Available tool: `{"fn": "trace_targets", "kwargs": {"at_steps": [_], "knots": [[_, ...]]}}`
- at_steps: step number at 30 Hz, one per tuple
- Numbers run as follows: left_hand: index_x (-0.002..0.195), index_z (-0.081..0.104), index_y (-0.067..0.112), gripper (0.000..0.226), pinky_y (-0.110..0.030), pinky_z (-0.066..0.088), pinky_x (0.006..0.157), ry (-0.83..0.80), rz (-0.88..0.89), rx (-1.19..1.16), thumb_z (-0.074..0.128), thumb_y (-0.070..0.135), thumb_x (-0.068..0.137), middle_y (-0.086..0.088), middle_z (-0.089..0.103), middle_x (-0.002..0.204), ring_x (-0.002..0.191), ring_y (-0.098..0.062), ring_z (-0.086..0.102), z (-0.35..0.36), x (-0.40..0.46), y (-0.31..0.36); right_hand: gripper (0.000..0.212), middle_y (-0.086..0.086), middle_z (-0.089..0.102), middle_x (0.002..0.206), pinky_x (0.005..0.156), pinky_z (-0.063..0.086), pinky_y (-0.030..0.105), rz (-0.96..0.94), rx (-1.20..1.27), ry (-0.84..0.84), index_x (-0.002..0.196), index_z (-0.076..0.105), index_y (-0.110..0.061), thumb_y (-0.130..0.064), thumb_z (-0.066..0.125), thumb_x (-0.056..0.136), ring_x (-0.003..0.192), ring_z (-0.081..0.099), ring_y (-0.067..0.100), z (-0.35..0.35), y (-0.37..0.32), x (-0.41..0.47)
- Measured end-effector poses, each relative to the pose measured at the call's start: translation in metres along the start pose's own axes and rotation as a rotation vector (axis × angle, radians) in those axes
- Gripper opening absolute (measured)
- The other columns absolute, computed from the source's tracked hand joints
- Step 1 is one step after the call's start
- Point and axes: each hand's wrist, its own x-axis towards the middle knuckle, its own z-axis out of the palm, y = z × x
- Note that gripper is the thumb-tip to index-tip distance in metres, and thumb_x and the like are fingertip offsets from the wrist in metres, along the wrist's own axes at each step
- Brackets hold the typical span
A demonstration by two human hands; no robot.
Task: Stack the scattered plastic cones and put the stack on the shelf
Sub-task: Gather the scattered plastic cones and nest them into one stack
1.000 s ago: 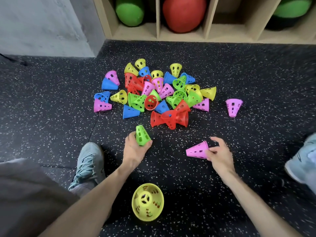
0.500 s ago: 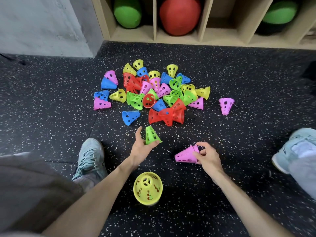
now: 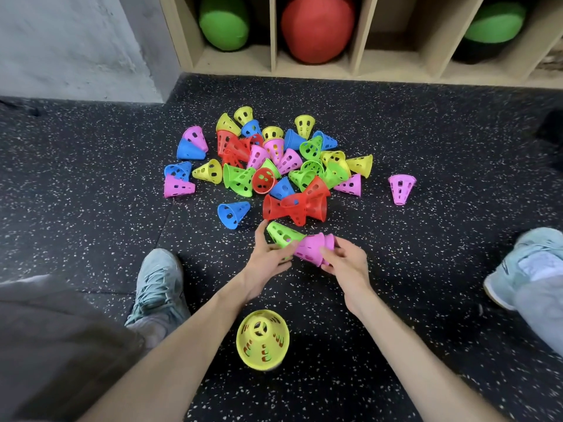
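Cones: green cone (image 3: 283, 234) in my left hand (image 3: 268, 259), pink cone (image 3: 312, 248) in my right hand (image 3: 345, 262), both held just above the floor (image 3: 457, 166) in front of the pile (image 3: 274, 164). Left fingers curl under the green one, thumb up along its side. Right fingers wrap the pink one's narrow end. The two cones touch where my hands meet; whether one has started to nest in the other I can't tell (my left fingers cover the joint).

Pile is a loose heap of red, blue, yellow, green, pink cones, most on their sides, several overlapping so the count is unclear. One pink stray (image 3: 401, 187) stands apart to the right, wide end up. Yellow cone (image 3: 262, 343) sits between my forearms, near me, opening facing up; red and green show through its slots, so it may hold more cones — can't confirm.

Shelf (image 3: 362, 63) runs along the top edge, cut off by the frame; only the lowest cubbies show, with green and red balls in them. My shoes (image 3: 158, 287) flank the work area, right one partly cropped.
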Motion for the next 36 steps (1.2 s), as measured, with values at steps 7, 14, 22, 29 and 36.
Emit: {"fn": "trace_targets", "kwargs": {"at_steps": [7, 14, 22, 29, 36], "knots": [[0.115, 0.048, 0.028, 0.052, -0.047, 0.06, 0.089, 0.05, 0.164, 0.256, 0.087, 0.021, 0.081, -0.015, 0.062, 0.122, 0.09, -0.019, 0.066, 0.001, 0.005, -0.001, 0.017, 0.013, 0.071, 0.103, 0.08, 0.061, 0.03, -0.031, 0.049, 0.017, 0.11, 0.07, -0.01, -0.017, 0.072, 0.094, 0.083, 0.067, 0.012, 0.008, -0.002, 0.007], [0.109, 0.05, 0.026, 0.055, -0.024, 0.045, 0.074, 0.077, 0.242, 0.594, 0.09, 0.04, 0.074, 0.004, 0.062, 0.11, 0.095, -0.008, 0.059, 0.001, 0.008, -0.006, 0.008, 0.005, 0.075, 0.099, 0.075, 0.057, 0.026, -0.067, -0.078, -0.018, 0.101, 0.073, -0.016, -0.022, 0.07, 0.096, 0.084, 0.067, 0.011, 0.003, -0.002, 0.007], [0.126, 0.061, 0.025, 0.055, -0.01, 0.045, 0.082, 0.036, 0.257, 0.692, 0.086, 0.039, 0.08, 0.009, 0.066, 0.117, 0.106, -0.003, 0.062, 0.007, 0.003, -0.004, 0.009, 0.004, 0.075, 0.1, 0.073, 0.057, 0.024, -0.066, -0.089, -0.021, 0.1, 0.073, -0.014, -0.022, 0.069, 0.096, 0.088, 0.069, 0.012, -0.007, -0.002, 0.004], [0.125, 0.067, 0.026, 0.047, -0.01, 0.045, 0.078, 0.026, 0.311, 0.727, 0.082, 0.041, 0.083, 0.013, 0.071, 0.108, 0.098, -0.003, 0.066, 0.004, -0.003, -0.003, 0.008, 0.008, 0.075, 0.097, 0.072, 0.055, 0.021, -0.065, -0.058, -0.051, 0.099, 0.072, -0.011, -0.018, 0.068, 0.097, 0.082, 0.068, 0.01, -0.009, -0.004, -0.002], [0.121, 0.062, 0.03, 0.047, -0.008, 0.046, 0.07, 0.072, 0.338, 0.635, 0.085, 0.039, 0.081, 0.006, 0.069, 0.106, 0.095, -0.003, 0.064, 0.008, -0.006, -0.002, 0.008, -0.001, 0.077, 0.093, 0.079, 0.052, 0.024, -0.128, -0.121, -0.118, 0.098, 0.073, -0.019, -0.018, 0.065, 0.098, 0.084, 0.068, 0.004, -0.005, -0.007, -0.004]]}}
